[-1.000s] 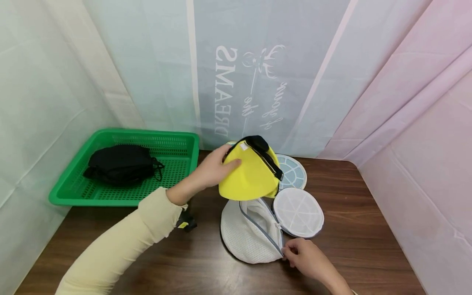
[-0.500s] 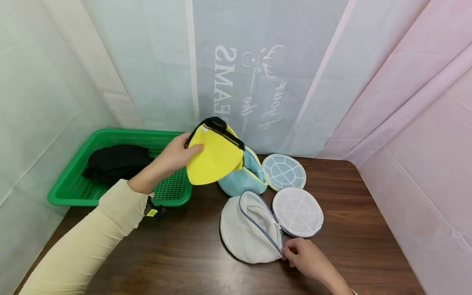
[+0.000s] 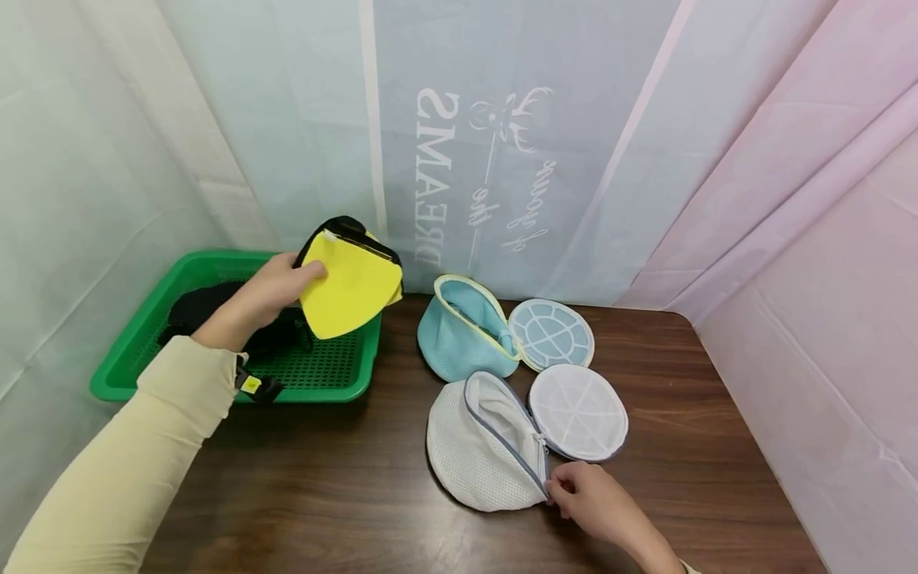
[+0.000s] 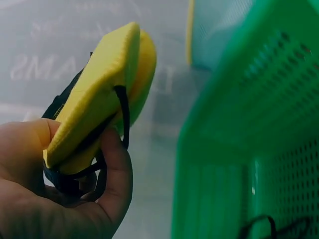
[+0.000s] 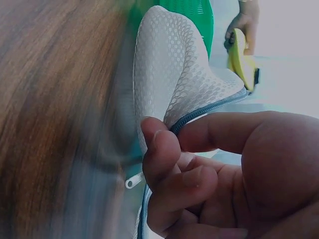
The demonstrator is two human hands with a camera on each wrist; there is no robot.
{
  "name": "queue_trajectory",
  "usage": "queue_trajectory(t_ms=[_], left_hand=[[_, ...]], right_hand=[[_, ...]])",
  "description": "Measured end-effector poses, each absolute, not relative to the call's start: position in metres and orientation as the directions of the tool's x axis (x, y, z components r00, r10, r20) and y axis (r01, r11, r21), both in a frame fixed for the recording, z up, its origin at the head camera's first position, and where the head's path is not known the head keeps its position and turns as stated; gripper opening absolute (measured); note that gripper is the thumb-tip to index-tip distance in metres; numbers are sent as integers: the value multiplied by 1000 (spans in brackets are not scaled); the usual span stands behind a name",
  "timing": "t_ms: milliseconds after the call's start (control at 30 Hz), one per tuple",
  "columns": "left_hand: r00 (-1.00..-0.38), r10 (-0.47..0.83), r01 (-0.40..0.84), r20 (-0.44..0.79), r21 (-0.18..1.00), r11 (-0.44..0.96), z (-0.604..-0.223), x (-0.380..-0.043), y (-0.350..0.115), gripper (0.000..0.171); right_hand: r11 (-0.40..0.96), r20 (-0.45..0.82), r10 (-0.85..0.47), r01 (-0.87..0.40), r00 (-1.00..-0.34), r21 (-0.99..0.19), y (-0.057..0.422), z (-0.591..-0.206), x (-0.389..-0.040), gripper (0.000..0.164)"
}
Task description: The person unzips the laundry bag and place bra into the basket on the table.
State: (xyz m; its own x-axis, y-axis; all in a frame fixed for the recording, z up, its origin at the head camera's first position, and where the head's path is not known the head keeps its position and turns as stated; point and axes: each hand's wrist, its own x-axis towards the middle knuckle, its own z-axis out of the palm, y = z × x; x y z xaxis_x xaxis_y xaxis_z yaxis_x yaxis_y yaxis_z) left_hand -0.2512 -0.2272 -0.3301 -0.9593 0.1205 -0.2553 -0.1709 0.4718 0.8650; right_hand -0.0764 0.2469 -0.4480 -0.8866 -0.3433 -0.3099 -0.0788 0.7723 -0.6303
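My left hand [image 3: 276, 291] grips a folded yellow padded piece with black straps [image 3: 351, 287], raised near the right end of the green basket. In the left wrist view, thumb and fingers pinch one end of this yellow piece [image 4: 102, 84], and a thin black strap loops past the fingers. With its thumb and fingertips, my right hand [image 3: 591, 498] pinches the zipped edge of a white mesh laundry bag [image 3: 476, 458]. That bag's mouth gapes, and its round lid [image 3: 579, 412] lies folded back. Behind it stands a teal mesh laundry bag [image 3: 459, 339], also unzipped, its lid [image 3: 551, 335] laid flat.
A green perforated basket [image 3: 344, 379] stands on the left of the brown wooden table [image 3: 344, 486]. Inside lies a black cloth bundle [image 3: 197, 307], partly behind my left arm. Printed curtains [image 3: 488, 48] hang close at the back and both sides.
My left hand has carried the yellow piece leftward from over the mesh bags to the basket, uncovering the teal bag. The right hand has stayed at the white bag's edge.
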Motion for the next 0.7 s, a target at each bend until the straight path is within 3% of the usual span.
queue_trajectory(t_ms=[400, 700], left_hand=[[-941, 74, -247, -331, 819, 517, -358, -257, -263, 55], [-891, 42, -363, -452, 765, 532, -370, -258, -270, 57]], right_hand=[[769, -296, -361, -103, -884, -631, 246, -451, -76, 28], [771, -286, -364, -114, -887, -626, 246, -452, -76, 28]])
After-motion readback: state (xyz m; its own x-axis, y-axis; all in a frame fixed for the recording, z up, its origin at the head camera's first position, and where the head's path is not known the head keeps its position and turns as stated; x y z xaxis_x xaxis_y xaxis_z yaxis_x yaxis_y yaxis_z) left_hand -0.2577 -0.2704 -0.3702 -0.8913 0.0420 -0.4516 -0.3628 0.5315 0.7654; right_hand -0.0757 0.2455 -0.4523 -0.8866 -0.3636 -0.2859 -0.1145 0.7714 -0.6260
